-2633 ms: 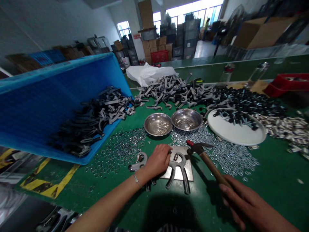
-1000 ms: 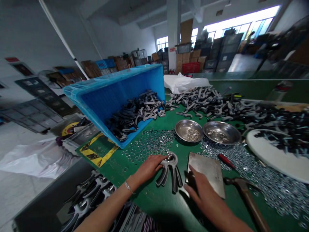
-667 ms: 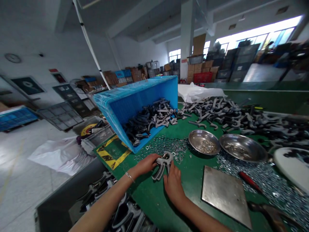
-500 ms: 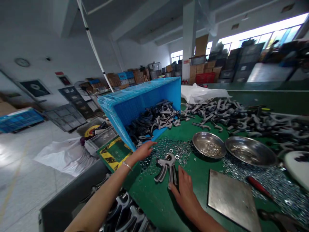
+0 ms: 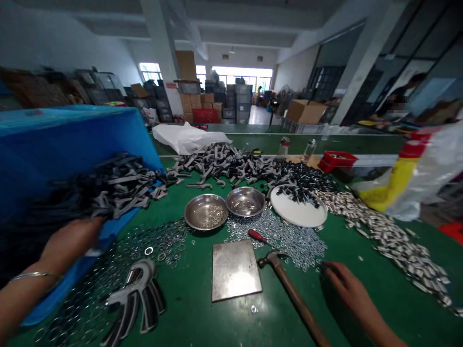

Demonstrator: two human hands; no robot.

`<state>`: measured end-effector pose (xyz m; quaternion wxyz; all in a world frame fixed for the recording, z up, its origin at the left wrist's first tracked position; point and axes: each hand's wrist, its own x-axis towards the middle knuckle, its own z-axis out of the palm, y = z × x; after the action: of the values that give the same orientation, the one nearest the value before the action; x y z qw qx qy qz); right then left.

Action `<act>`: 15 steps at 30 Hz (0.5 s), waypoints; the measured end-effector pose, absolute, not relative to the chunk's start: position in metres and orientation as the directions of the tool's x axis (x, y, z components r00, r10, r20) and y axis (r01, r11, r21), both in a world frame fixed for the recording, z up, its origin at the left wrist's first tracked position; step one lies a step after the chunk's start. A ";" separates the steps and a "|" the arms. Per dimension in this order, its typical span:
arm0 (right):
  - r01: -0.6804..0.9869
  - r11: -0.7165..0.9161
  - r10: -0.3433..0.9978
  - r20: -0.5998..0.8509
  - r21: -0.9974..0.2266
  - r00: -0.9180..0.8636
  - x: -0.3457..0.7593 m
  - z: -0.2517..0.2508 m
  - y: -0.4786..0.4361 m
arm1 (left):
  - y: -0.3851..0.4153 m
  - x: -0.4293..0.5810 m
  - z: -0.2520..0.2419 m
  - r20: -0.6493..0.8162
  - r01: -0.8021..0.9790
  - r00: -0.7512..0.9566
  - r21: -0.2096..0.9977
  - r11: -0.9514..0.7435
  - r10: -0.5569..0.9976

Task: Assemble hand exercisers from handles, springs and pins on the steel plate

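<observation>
My left hand (image 5: 70, 243) reaches over the front edge of the tipped blue bin (image 5: 72, 135), at the pile of black and grey handle parts (image 5: 115, 188) inside it; motion smears its fingers. Two assembled hand grippers (image 5: 133, 299) lie together on the green table (image 5: 202, 323), just right of that hand, on loose washers (image 5: 159, 241). My right hand (image 5: 347, 289) rests low on the table with fingers stretched toward the heap of small nuts (image 5: 292, 243). The hammer (image 5: 289, 289) lies free just left of it, beside the bare steel plate (image 5: 235, 270).
Two steel bowls (image 5: 205, 211) (image 5: 245, 201) stand behind the plate, a red-handled tool (image 5: 256, 235) beside them. Farther back are a white round plate (image 5: 298, 214), grey handle parts (image 5: 224, 164), black knobs (image 5: 307, 176) and metal sleeves (image 5: 390, 236). A plastic bag (image 5: 415, 178) hangs at right.
My view swung right. The two hand grippers were slid left off the plate and let go. My left hand moved into the bin; my right hand moved right, past the hammer.
</observation>
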<state>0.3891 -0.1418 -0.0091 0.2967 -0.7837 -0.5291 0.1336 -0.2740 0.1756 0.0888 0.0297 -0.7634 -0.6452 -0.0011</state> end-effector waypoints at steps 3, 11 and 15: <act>0.837 -0.253 0.906 0.185 -0.486 0.382 0.451 -0.011 -0.110 | 0.131 -0.204 0.111 0.249 0.973 0.136 0.147 -0.176 0.959; 0.947 0.014 0.978 0.200 -0.322 0.054 0.515 -0.033 -0.034 | -0.037 -0.046 0.016 0.060 0.737 0.367 0.591 -0.329 0.928; 0.890 0.029 0.982 0.177 -0.456 0.059 0.535 -0.051 -0.033 | -0.045 -0.026 0.011 0.032 0.756 0.550 0.404 -0.514 0.834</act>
<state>0.5351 -0.0326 -0.0505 0.2323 -0.6897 -0.6785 0.0999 -0.0259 -0.0446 0.0106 -0.1747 -0.8629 -0.4608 -0.1116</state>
